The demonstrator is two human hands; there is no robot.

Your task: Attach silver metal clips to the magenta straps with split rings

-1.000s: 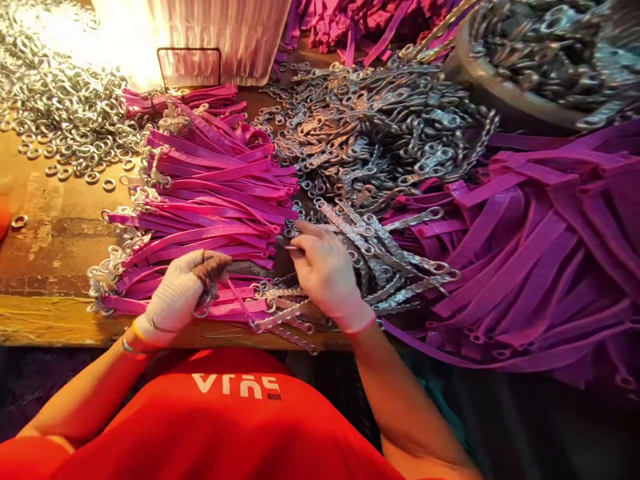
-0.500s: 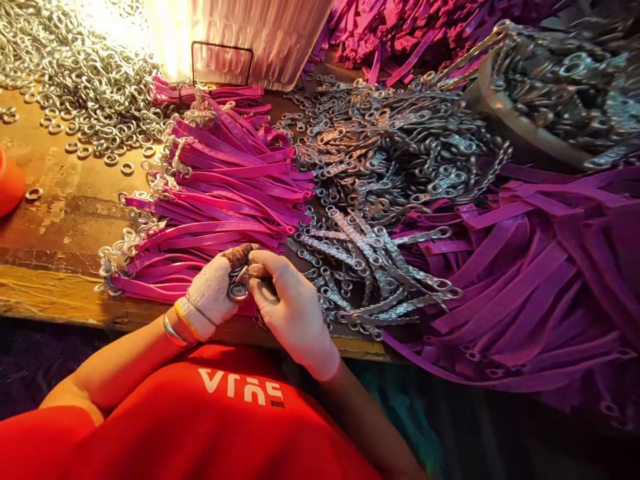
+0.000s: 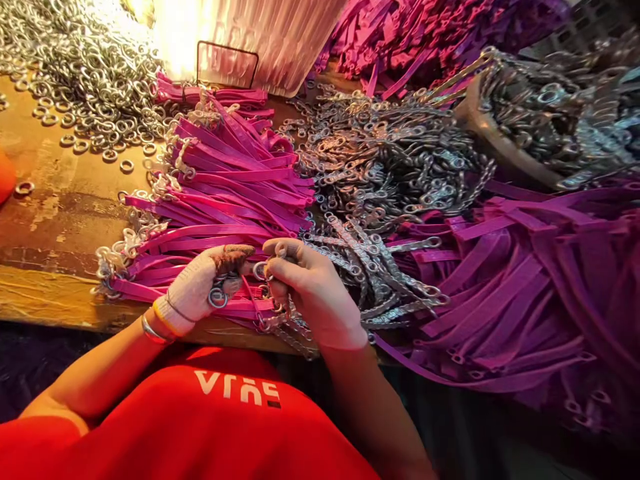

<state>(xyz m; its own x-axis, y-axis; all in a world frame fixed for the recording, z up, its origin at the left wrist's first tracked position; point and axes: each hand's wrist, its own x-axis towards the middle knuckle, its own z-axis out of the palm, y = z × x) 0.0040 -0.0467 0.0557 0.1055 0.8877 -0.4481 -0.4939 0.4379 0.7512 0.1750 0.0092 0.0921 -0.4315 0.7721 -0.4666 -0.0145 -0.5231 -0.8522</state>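
Note:
My left hand (image 3: pixel 203 283), in a white glove with dark-stained fingertips, is closed on metal rings (image 3: pixel 218 297) near the table's front edge. Just to its right, my right hand (image 3: pixel 313 287), also gloved, pinches a metal ring (image 3: pixel 259 270) between thumb and fingers. A small gap separates the two hands. Under and behind them lie pink straps (image 3: pixel 235 233) with pale metal fittings at their left ends. Braided metal pieces (image 3: pixel 370 247) lie beside and behind my right hand.
Loose rings (image 3: pixel 100 100) are heaped at the back left. A translucent ribbed bin (image 3: pixel 280 40) stands behind the straps. Twisted metal pieces (image 3: pixel 390 147) and a full container (image 3: pixel 510 140) are at the back right. Purple straps (image 3: pixel 520 287) hang over the front right edge.
My hands have moved apart, the right one to the right and the left one slightly left. A ring now shows at my right fingertips. The view has shifted slightly.

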